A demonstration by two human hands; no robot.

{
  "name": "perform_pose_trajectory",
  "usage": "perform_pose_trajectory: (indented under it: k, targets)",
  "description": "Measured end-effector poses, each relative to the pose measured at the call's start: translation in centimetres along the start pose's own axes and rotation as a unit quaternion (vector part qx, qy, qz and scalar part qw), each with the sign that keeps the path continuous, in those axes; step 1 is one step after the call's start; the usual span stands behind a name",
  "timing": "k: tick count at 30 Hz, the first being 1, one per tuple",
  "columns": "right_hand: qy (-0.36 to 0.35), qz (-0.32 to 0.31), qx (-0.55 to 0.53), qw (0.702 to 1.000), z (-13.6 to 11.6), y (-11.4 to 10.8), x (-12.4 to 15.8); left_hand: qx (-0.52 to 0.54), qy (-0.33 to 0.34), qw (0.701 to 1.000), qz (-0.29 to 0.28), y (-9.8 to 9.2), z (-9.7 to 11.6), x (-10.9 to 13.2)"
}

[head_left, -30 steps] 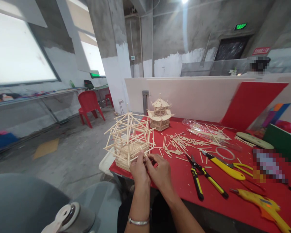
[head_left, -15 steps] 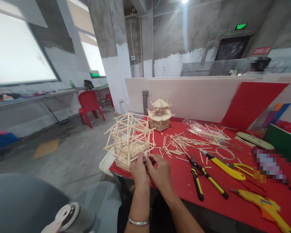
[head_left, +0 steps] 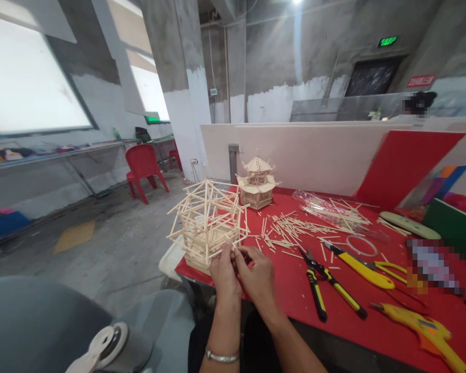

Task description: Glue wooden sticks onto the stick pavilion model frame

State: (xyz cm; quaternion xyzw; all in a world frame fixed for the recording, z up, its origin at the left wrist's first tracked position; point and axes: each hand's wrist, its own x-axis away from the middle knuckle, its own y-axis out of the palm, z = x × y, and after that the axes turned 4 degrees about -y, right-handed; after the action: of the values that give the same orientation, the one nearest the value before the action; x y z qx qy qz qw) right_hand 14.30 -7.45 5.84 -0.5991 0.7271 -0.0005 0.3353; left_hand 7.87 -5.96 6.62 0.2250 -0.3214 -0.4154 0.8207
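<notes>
My left hand (head_left: 224,267) and my right hand (head_left: 255,272) meet at the fingertips, both closed in a pinch. Between them shows the pale end of a thin wooden stick (head_left: 234,249), mostly covered by the fingers. They are at the lower right corner of an open pavilion frame (head_left: 206,223) built of wooden sticks, which stands on the near left corner of the red table (head_left: 287,290). Whether the fingers touch the frame is hard to make out. Behind it stands a smaller pavilion model (head_left: 257,184) with covered roofs.
Loose sticks (head_left: 291,228) lie scattered right of my hands, with a plastic bag of sticks (head_left: 330,211) behind. Black-and-yellow pliers (head_left: 330,282), a yellow-handled cutter (head_left: 363,269), a tape ring (head_left: 361,245) and a yellow glue gun (head_left: 417,326) lie further right. A pale partition (head_left: 295,155) borders the back.
Both hands stay pinched by the frame's corner, with slight finger movement. Less of the stick shows between the fingertips now. The view has shifted very slightly; the models and tools are unmoved.
</notes>
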Motion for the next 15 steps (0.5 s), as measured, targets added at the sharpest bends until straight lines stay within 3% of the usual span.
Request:
perform_pose_trajectory:
  k: [6,15]
  targets:
    - [0.015,0.048,0.015,0.999,0.2,-0.5,-0.2,-0.049,-0.005,0.999,-0.016,0.2,0.2,0.7]
    - [0.018,0.062,0.037,0.997,0.4,-1.4,-0.6,-0.1,0.062,0.993,0.004,0.1,-0.5,0.0]
